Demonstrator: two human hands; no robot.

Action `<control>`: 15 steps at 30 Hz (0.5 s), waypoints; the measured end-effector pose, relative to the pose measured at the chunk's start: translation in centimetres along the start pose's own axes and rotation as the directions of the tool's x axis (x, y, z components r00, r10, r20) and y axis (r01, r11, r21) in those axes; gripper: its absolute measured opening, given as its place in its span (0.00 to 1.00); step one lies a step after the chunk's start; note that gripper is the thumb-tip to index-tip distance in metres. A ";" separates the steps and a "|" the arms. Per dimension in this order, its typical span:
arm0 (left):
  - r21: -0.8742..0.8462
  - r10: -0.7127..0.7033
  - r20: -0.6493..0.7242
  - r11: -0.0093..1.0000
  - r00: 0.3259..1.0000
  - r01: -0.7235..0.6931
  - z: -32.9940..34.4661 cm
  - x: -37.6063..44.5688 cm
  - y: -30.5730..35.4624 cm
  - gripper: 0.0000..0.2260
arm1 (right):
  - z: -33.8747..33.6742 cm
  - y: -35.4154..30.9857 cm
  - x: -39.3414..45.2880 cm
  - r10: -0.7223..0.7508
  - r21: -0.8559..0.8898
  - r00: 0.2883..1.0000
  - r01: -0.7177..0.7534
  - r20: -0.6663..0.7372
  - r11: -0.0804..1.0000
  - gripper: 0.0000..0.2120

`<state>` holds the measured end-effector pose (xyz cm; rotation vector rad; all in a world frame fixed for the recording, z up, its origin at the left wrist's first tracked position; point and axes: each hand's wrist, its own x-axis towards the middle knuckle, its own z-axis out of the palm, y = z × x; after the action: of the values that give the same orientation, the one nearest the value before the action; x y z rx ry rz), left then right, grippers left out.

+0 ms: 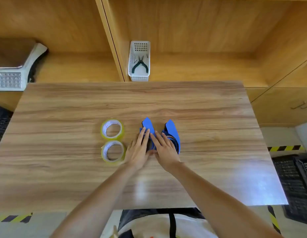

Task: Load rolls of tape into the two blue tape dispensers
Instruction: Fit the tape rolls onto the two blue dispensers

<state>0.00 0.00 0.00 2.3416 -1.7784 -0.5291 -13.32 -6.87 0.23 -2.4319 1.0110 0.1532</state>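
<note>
Two blue tape dispensers lie side by side in the middle of the wooden table (63, 169). My left hand (138, 152) and my right hand (163, 148) both rest on the left dispenser (147, 125), fingers extended and covering its near half. The right dispenser (173, 133) lies just beyond my right hand, partly hidden by it. Two rolls of clear yellowish tape lie flat to the left: the far roll (112, 129) and the near roll (113, 152), which is close to my left wrist. Whether either hand truly grips the dispenser is unclear.
A white plastic basket (139, 76) holding pliers stands on the shelf behind the table's far edge. A weighing scale (10, 79) sits at the far left. Black crates (297, 182) stand on the floor to the right, and another at the left edge.
</note>
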 end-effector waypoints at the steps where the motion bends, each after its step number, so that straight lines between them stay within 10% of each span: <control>1: -0.024 0.006 0.031 1.000 0.999 -0.006 -0.1 0.2 -0.2 0.39 | 0.1 -0.2 0.2 0.012 -0.014 1.000 -0.012 0.000 1.000 0.34; 15: -0.139 -0.025 0.162 0.989 0.986 0.048 -1.3 1.8 -2.5 0.52 | 0.3 0.6 0.8 0.019 -0.144 0.991 -0.038 -0.136 0.989 0.36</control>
<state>3.12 -1.16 0.01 2.2952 -1.7011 -0.8431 -13.10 -7.60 -0.56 -2.5899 1.1295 0.0766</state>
